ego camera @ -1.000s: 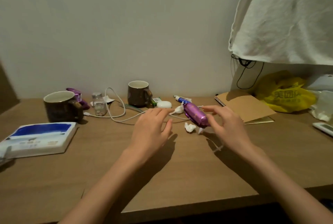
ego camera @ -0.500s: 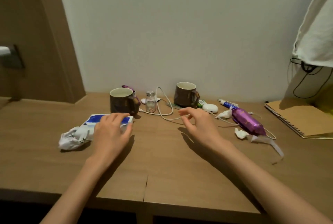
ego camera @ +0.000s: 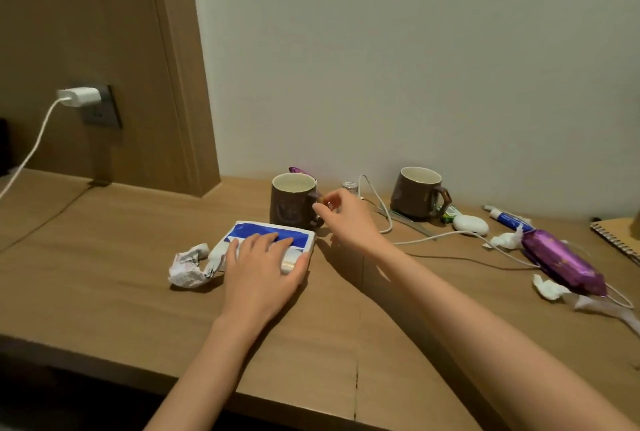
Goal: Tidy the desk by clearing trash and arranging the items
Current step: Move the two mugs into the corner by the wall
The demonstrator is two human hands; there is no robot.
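Observation:
My left hand lies on top of a blue and white tissue pack, fingers spread over it and thumb hooked round its near right edge. Left of the pack lies a crumpled white paper ball. My right hand reaches to the brown mug behind the pack, fingertips pinched at its handle. A second brown mug stands further right. A purple snack packet lies at the right with tissue scraps beside it.
A white cable snakes between the mugs and under the packet. A white earbud case, a small tube, a little bottle and a spiral notebook sit along the back right. A charger is plugged in at the left wall.
The view has swung left. My left hand moved forward onto the tissue pack, and my right hand moved left from the cable area to the near mug's handle.

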